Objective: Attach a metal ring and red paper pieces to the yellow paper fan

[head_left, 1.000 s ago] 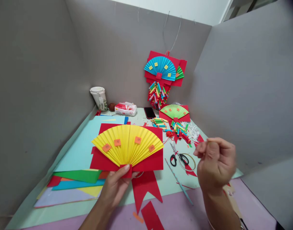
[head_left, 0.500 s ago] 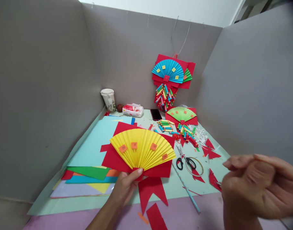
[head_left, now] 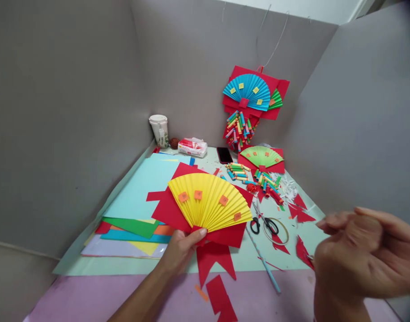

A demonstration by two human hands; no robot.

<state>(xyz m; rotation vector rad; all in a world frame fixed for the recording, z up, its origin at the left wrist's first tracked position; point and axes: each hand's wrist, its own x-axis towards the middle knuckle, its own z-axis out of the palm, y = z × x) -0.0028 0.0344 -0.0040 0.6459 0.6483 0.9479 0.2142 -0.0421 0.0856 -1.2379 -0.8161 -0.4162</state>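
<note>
A pleated yellow paper fan (head_left: 208, 197) with small orange paper squares is mounted on red card (head_left: 225, 237). My left hand (head_left: 183, 250) grips this fan at its bottom, thumb over the small red piece at the pleats' base, and holds it tilted above the table. Behind my left hand's grip, a notched red paper strip (head_left: 216, 259) shows below the card. On the right side my right hand (head_left: 362, 255) is raised, fingers curled closed. Whatever it may hold is hidden. Nearest to it on the table lies a red paper scrap (head_left: 304, 252).
Black-handled scissors (head_left: 263, 219) lie by a tape roll (head_left: 285, 241) and a thin blue stick (head_left: 270, 273). Coloured paper sheets (head_left: 131, 228) are stacked left. Behind are paper rolls (head_left: 238, 172), a green fan (head_left: 262, 156), a phone (head_left: 224, 155), a cup (head_left: 160, 129) and a hanging blue fan (head_left: 248, 91).
The camera view has tilted down and shifted left, so the scene sits higher and further right. Both hands keep nearly the same pose, with the left still gripping the fan.
</note>
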